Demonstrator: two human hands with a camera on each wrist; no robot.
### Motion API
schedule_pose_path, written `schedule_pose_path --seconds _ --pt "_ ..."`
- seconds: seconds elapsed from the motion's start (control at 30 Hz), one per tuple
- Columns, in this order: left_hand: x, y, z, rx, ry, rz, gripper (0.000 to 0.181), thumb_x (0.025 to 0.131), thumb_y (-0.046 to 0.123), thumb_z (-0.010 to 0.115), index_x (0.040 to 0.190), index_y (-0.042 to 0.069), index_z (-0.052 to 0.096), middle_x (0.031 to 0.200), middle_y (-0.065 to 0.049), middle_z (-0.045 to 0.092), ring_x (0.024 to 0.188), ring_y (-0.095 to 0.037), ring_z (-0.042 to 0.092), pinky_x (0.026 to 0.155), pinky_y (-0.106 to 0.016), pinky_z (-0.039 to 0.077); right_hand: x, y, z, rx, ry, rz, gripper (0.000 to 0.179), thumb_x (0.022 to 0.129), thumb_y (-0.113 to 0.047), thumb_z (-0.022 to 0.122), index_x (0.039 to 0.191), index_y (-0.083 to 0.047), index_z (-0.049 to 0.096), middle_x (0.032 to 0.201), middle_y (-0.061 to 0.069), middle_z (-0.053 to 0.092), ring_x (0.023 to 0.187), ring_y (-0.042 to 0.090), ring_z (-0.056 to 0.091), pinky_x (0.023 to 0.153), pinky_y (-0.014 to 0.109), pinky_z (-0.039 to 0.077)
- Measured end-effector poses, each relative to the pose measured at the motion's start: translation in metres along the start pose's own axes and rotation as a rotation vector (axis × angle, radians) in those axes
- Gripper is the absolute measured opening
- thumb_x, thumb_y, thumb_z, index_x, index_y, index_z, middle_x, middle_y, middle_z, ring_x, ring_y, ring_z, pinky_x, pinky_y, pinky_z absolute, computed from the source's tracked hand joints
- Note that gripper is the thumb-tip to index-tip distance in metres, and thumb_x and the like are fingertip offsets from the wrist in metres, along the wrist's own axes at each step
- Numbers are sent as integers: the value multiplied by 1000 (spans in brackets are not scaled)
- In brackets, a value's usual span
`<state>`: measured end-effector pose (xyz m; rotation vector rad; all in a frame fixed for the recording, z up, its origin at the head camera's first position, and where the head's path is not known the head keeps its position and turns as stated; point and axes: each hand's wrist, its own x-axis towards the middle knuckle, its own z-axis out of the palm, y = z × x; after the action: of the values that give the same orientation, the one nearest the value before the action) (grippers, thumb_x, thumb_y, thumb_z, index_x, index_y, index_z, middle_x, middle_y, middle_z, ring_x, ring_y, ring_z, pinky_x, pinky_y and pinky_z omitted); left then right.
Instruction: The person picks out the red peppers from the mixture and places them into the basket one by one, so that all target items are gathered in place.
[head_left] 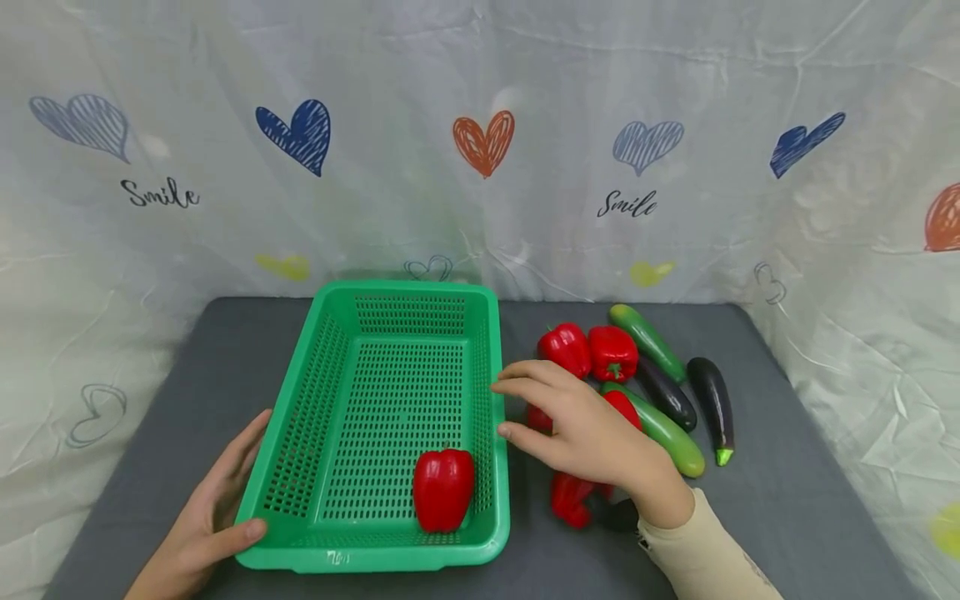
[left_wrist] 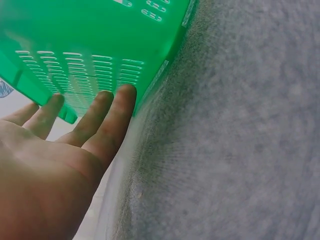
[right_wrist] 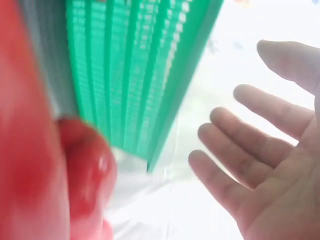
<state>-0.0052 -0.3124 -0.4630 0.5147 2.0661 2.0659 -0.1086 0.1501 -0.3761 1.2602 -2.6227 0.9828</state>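
Observation:
A green plastic basket (head_left: 405, 400) with slotted walls stands on the dark table, and one red bell pepper (head_left: 444, 490) lies inside its near right corner. At the basket's left side, my left hand (head_left: 210, 517) has its thumb at the near corner of the rim. In the left wrist view the fingers (left_wrist: 117, 117) of that hand extend against the slotted outer wall. My right hand (head_left: 577, 417) is beside the right rim, over several red peppers, and partly hides them. With fingers spread, it holds nothing in the right wrist view, where a blurred red pepper (right_wrist: 87, 170) shows close by.
To the right lie red bell peppers (head_left: 613, 353), green cucumber-like vegetables (head_left: 648, 342) and dark eggplants (head_left: 712, 400). A dark thing (head_left: 618, 515) is partly hidden under the right wrist. Behind the table hangs a pale curtain (head_left: 555, 233) printed with hearts.

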Motion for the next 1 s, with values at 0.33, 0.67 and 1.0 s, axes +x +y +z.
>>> schedule_pose_path --seconds 0.33,0.67,1.0 --pt "4 -15 -4 -99 -41 216 90 97 -21 51 172 -4 3 182 -19 4 165 -20 23 119 -24 37 -10 29 -21 -14 -107 220 44 101 -34 80 141 -19 70 142 -7 63 131 14 57 105 43 56" --pt "9 -19 -4 -115 -59 321 90 92 -26 50 168 -14 3 181 -26 -1 164 -27 28 118 -27 41 -19 39 -31 8 -191 324 51 100 -38 80 145 -18 67 145 -2 62 135 21 57 108 48 54" --pt "7 -21 -5 -69 -54 361 87 90 -26 53 165 -19 7 179 -29 1 168 -26 11 121 -24 30 -20 54 -28 36 -212 346 55 98 -28 82 147 -11 64 146 1 64 135 23 58 110 49 53"
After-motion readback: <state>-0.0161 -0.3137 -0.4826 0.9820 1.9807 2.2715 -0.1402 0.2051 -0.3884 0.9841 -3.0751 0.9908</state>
